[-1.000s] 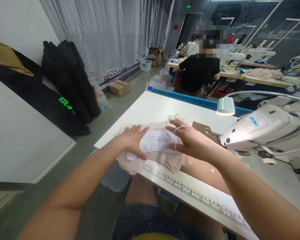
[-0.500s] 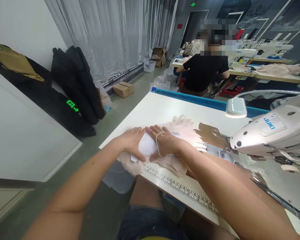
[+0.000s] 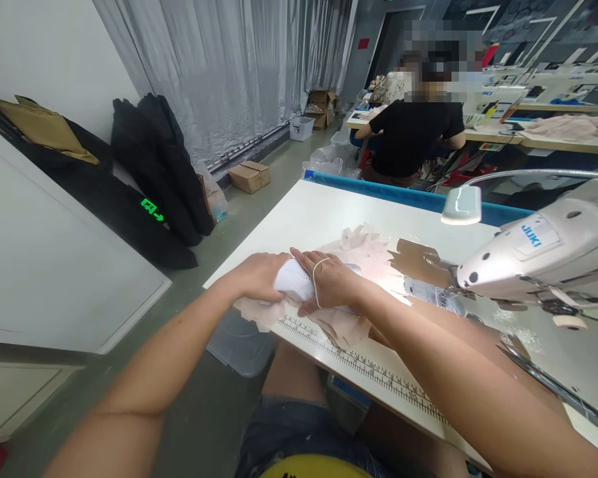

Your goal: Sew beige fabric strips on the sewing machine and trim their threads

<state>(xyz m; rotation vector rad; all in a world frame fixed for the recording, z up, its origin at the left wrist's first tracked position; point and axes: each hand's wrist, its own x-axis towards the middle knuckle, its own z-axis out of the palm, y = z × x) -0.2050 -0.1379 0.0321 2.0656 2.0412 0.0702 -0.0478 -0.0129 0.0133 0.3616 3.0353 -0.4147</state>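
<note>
Left hand (image 3: 262, 273) and right hand (image 3: 333, 282) cover bowed paper (image 3: 293, 279) — either grip's closure I cannot tell — already atop pale fabric (image 3: 363, 247), near left on the counter (image 3: 323, 204), edges not yet even.

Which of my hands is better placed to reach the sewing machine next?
Probably your right hand: it's nearer the sewing machine. Your left hand is farther off; both touch the paper.

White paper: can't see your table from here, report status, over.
Left hand and right hand both on white paper. Paper bowed, atop pale fabric. Right hand covers paper's middle.
</note>
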